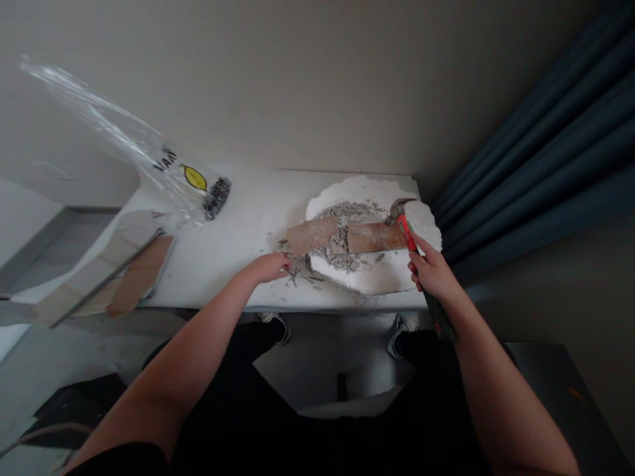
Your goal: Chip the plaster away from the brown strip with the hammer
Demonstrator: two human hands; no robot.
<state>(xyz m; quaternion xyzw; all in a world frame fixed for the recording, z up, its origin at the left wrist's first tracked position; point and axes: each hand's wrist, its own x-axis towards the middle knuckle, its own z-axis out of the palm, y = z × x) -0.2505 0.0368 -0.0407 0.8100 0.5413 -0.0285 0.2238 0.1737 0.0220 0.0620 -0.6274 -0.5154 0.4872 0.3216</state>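
Note:
My right hand (434, 271) is closed round the red and black handle of a claw hammer (403, 215). The hammer's metal head rests at the right end of a cracked brown board (347, 236). The board lies across a ragged white foam slab (397, 277), with grey rubble around the break. My left hand (272, 266) reaches to the board's left end, its fingers curled over a small pile of loose nails (297, 274) on the white table (228, 248). Whether it pinches a nail is hidden.
A clear plastic bag (149, 158) with a yellow label and dark nails inside lies at the back left. Brown boards and a metal strip (109, 277) overhang the table's left end. Dark blue curtains (546, 165) hang on the right. My shoes show under the table.

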